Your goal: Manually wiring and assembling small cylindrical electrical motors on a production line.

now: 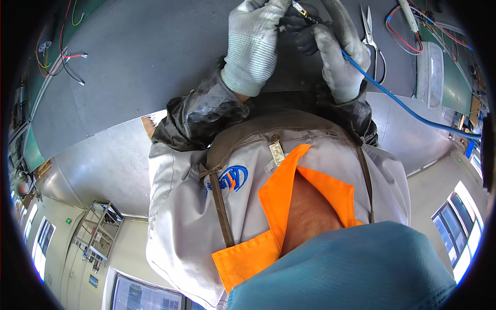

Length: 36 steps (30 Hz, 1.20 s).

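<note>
Both hands wear light grey knitted gloves with dark-coated fingers, and they meet at the top edge of the head view. My left hand (251, 49) is closed, its fingertips pinching at a small silver-and-brass metal connector (300, 9). My right hand (345, 57) is closed around the end of a blue cable (405, 107), with its dark fingertips just below the connector. From that hand the cable runs down and out to the right. Whether cable and connector are joined is hidden by the fingers. Scissors (368, 32) lie open-bladed just right of my right hand.
A dark grey work surface (150, 62) spreads under the hands. Loose red, black and yellow wires (64, 56) lie at its left, and red and blue wires (398, 36) at the right. A translucent plastic box (430, 75) stands at the right edge. A metal rack (98, 232) is behind.
</note>
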Available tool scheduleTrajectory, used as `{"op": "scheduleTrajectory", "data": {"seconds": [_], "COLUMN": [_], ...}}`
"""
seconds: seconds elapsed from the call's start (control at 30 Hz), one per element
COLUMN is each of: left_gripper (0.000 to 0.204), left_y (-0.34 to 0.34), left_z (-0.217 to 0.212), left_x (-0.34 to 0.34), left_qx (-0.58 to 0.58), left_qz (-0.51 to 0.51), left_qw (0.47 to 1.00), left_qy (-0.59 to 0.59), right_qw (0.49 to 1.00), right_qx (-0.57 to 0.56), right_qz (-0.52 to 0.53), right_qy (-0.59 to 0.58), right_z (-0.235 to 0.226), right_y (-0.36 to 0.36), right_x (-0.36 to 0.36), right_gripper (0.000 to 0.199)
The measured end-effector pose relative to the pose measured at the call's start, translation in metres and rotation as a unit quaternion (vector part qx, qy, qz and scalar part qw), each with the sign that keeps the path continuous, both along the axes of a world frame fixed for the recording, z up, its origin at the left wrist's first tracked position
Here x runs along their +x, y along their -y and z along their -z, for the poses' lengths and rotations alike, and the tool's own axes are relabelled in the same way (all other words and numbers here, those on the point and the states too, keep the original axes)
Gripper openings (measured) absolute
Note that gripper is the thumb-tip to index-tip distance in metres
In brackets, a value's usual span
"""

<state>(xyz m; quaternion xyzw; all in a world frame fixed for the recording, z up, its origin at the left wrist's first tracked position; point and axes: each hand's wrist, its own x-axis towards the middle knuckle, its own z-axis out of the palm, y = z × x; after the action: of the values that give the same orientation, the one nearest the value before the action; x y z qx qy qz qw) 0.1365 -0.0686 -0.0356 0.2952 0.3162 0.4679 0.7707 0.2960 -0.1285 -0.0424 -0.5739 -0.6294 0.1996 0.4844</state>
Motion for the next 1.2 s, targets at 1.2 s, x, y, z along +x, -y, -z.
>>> {"op": "scheduleTrajectory", "data": {"seconds": [1.2], "left_gripper": [0.027], "left_y": [-0.035], "left_z": [0.063], "left_x": [0.004], "left_qx": [-0.035], "left_qz": [0.093], "left_qw": [0.99], "left_qy": [0.099], "right_qw": [0.96], "right_qx": [-0.268], "right_qz": [0.026], "right_qy": [0.077], "right_z": [-0.031], "right_y": [-0.127], "right_x": [0.192], "right_gripper": [0.051]}}
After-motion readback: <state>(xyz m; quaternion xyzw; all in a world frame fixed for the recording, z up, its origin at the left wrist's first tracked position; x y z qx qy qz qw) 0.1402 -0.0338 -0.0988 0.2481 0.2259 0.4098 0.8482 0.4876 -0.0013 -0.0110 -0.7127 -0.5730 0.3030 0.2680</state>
